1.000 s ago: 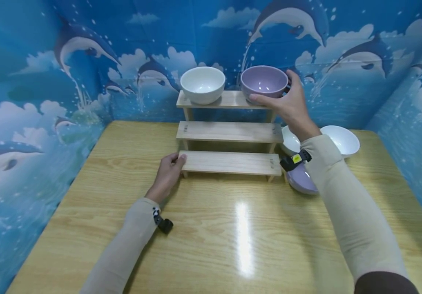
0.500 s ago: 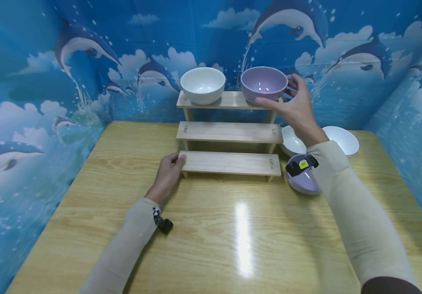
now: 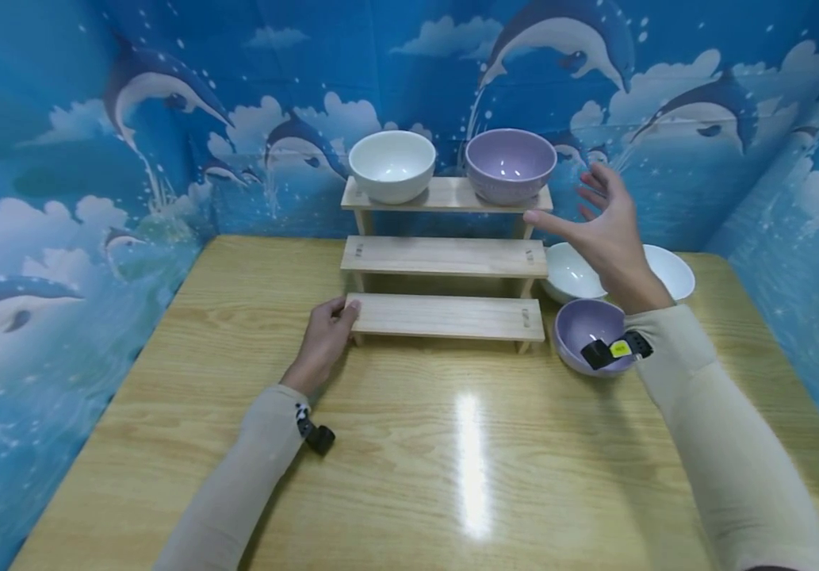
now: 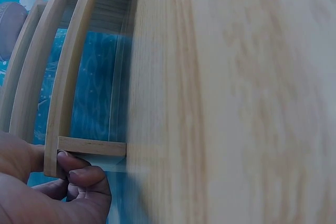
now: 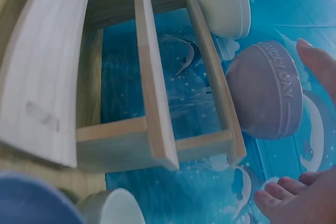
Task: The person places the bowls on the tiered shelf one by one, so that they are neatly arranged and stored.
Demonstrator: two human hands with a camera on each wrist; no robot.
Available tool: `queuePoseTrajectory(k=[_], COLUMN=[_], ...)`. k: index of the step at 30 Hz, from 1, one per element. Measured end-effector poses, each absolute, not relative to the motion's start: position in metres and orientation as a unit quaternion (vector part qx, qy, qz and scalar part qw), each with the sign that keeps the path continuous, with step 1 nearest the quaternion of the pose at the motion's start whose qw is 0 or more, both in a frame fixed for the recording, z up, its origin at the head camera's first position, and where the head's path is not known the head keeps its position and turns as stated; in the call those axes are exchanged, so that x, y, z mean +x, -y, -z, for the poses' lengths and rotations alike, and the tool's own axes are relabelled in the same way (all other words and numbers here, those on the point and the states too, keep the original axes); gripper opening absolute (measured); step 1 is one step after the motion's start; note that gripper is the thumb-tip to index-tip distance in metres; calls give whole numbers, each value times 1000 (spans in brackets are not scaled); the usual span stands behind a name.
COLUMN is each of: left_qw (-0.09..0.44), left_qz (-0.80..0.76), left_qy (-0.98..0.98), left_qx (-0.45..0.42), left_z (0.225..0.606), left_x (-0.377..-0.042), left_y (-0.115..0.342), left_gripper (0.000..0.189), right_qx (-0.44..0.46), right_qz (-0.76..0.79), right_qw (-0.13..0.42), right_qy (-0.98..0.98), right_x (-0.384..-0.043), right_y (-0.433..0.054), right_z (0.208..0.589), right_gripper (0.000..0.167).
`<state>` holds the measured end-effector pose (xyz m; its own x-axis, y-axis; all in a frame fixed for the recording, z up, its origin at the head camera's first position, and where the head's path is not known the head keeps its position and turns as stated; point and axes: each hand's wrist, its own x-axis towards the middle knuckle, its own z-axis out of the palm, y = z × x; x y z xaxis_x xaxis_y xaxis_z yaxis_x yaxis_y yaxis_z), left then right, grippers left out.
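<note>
A three-step wooden rack stands on the table. My left hand pinches the left end of its lowest step between thumb and fingers; the left wrist view shows the fingertips under the board. On the top step sit a white bowl at the left and a purple bowl at the right. The right wrist view shows raised "LUCKY DAY" lettering on the purple bowl. Right of that bowl my right hand hovers apart from it, thumb and fingers spread, holding nothing.
Beside the rack's right end, on the table, stand a second purple bowl and a white bowl. Another white bowl is partly behind my right wrist. A dolphin-print cloth hangs behind and at both sides.
My right hand has let go of the purple bowl on the top step and drawn back to the right and down. The left hand keeps its place on the lowest step.
</note>
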<state>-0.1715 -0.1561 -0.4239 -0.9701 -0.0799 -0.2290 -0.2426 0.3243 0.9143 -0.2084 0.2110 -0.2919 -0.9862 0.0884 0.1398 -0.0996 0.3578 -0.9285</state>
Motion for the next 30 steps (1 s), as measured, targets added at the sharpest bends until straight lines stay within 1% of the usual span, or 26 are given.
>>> queuePoseTrajectory(k=[12, 22, 30], left_qw=[76, 70, 69], left_qz=[-568, -567, -569], left_qy=[-814, -815, -814], left_qx=[-95, -92, -92], left_z=[424, 423, 424], left_x=[-171, -171, -171], left_y=[157, 157, 157], left_gripper=[59, 59, 59], right_qx=[-1, -16, -30], right_qz=[-542, -525, -500], right_qw=[91, 92, 68], right_qy=[836, 846, 863], right_x=[-172, -144, -130], right_y=[-244, -266, -279], right_z=[306, 324, 342], right_gripper=[104, 103, 103])
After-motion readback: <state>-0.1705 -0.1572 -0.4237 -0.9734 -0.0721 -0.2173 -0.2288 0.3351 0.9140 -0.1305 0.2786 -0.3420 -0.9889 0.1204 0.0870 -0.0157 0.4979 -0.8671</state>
